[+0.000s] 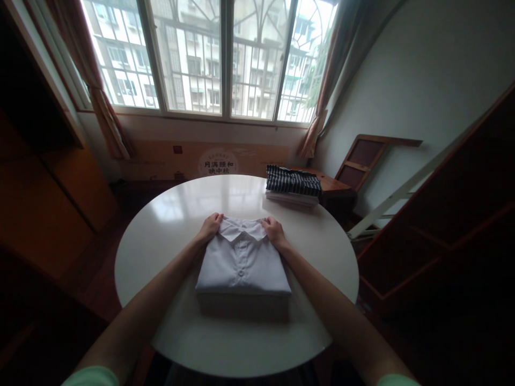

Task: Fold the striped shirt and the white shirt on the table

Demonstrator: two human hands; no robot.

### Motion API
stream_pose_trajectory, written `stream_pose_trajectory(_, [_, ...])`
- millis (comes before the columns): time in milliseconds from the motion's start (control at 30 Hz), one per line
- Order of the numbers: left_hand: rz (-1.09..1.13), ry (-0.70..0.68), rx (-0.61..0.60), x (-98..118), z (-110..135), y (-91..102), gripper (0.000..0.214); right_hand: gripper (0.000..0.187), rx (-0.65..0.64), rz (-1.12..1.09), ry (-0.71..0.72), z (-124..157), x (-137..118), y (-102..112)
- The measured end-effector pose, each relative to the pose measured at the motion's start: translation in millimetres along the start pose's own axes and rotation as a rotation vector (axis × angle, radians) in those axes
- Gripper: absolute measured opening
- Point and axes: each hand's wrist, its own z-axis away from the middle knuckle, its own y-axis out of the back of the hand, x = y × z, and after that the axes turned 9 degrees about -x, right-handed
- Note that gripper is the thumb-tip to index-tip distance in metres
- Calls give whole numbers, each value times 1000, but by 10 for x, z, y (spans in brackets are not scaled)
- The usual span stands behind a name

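A white button-up shirt (pixel 243 262), folded into a neat rectangle, lies on the round white table (pixel 169 305) with its collar toward the window. My left hand (pixel 210 226) grips the shirt's far left corner beside the collar. At the far right corner, my right hand (pixel 274 231) pinches the fabric in the same way. The front edge of the shirt seems slightly raised, with a shadow below it on the tabletop. Both forearms stretch along either side of the shirt.
A folded black-and-white striped garment (pixel 293 180) rests on folded white cloth (pixel 292 199) at the table's far right. Behind it stand a wooden chair (pixel 356 163) and a pale ladder (pixel 386 206). A printed cardboard box (pixel 161 158) lies under the window.
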Motion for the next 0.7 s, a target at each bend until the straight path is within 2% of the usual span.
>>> stream_pose_trajectory(233, [-150, 34, 37, 69, 67, -48, 25, 14, 5, 60, 10, 12, 6, -22])
stream_pose_trajectory(333, [-186, 15, 44, 97, 122, -34, 20, 15, 63, 148, 72, 54, -32, -24])
stream_pose_trajectory(433, [-265, -104, 147, 114, 171, -19, 14, 22, 161, 306, 173, 105, -89, -8])
stream_pose_trajectory(533, [-380, -304, 252, 130, 211, -15, 14, 18, 138, 452, 283, 135, -138, 20])
stream_pose_trajectory(600, [-427, -390, 220, 146, 235, -14, 17, 17, 72, 494, 322, 144, -157, 38])
stream_pose_trajectory(700, [-474, -369, 121, 191, 280, -1, 19, 21, 19, 546, 316, 176, -193, 55])
